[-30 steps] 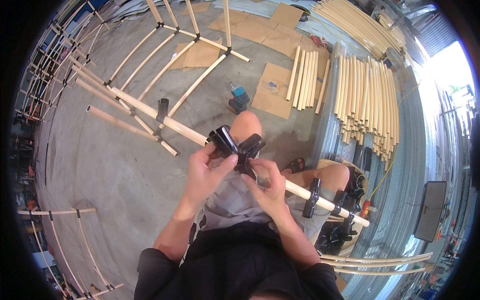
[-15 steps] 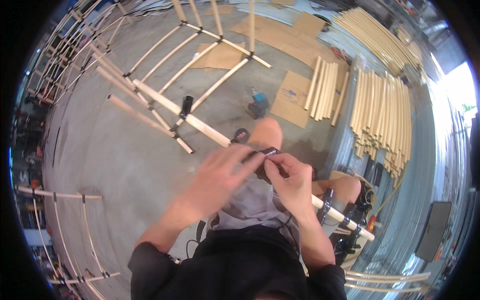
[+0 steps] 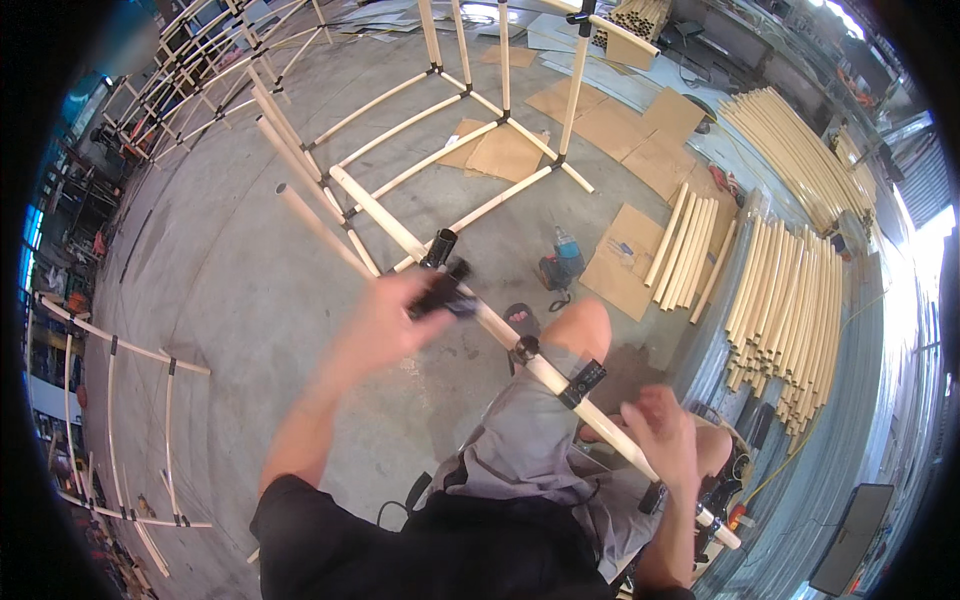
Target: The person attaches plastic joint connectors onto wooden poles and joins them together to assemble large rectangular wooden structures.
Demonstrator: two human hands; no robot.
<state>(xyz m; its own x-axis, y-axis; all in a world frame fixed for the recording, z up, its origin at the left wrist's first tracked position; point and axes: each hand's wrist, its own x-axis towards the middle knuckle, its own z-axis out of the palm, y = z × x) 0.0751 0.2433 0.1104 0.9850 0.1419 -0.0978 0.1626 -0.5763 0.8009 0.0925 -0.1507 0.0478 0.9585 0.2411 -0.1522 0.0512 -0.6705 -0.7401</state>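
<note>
A long cream-coloured pipe point(image 3: 612, 430) slants across my lap, from the far-left frame to the lower right. My left hand point(image 3: 385, 325), smeared by motion, grips a black pipe joint point(image 3: 446, 293) beside the pipe's far half. Just beyond it, another black joint, a short open sleeve point(image 3: 440, 247), stands on the pipe. Two more black joints, a round collar point(image 3: 526, 348) and a clamp half point(image 3: 583, 384), sit on the pipe over my thigh. My right hand point(image 3: 665, 435) is raised above the near part, fingers loosely bent, nothing visible in them.
A frame of jointed pipes point(image 3: 480, 210) stands ahead, with another frame point(image 3: 115, 420) at the left. A blue and black power drill point(image 3: 562, 262) stands on the floor near cardboard point(image 3: 622, 262). Stacked cream pipes point(image 3: 785, 320) lie at the right.
My hands were together over my lap at a black piece; now they are apart. The left has moved away forward-left with a joint, the right back to the right. The view has shifted.
</note>
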